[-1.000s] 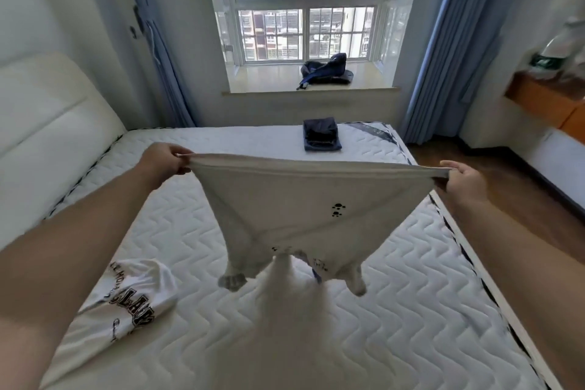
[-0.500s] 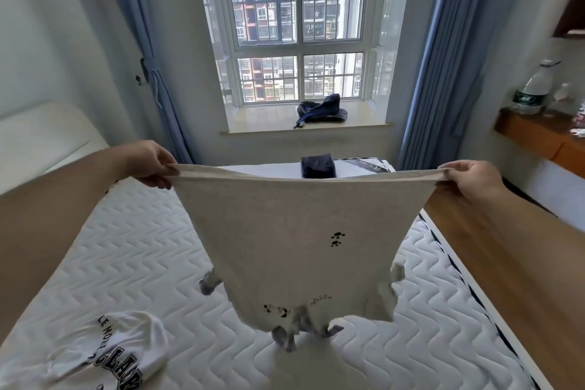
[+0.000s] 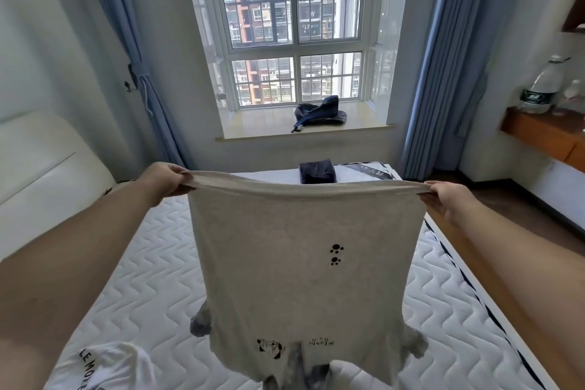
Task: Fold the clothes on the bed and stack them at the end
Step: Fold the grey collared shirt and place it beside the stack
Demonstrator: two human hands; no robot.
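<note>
A light grey T-shirt [image 3: 300, 263] with small black paw prints hangs upside down in the air above the bed [image 3: 142, 263]. My left hand [image 3: 164, 179] pinches one corner of its hem and my right hand [image 3: 449, 200] pinches the other, so the hem is stretched taut between them. The sleeves dangle near the mattress. A folded dark navy garment [image 3: 317, 172] lies at the far end of the bed. A crumpled white shirt with black lettering [image 3: 104, 367] lies at the near left.
A cream headboard [image 3: 38, 165] stands to the left. A dark blue bag [image 3: 319, 111] sits on the windowsill. Blue curtains flank the window. A wooden shelf [image 3: 544, 133] with a water bottle [image 3: 541, 89] is at the right, above the wooden floor beside the bed.
Both hands have lifted the grey T-shirt higher, so it now hangs full length clear of the mattress. The view has tilted upward toward the window.
</note>
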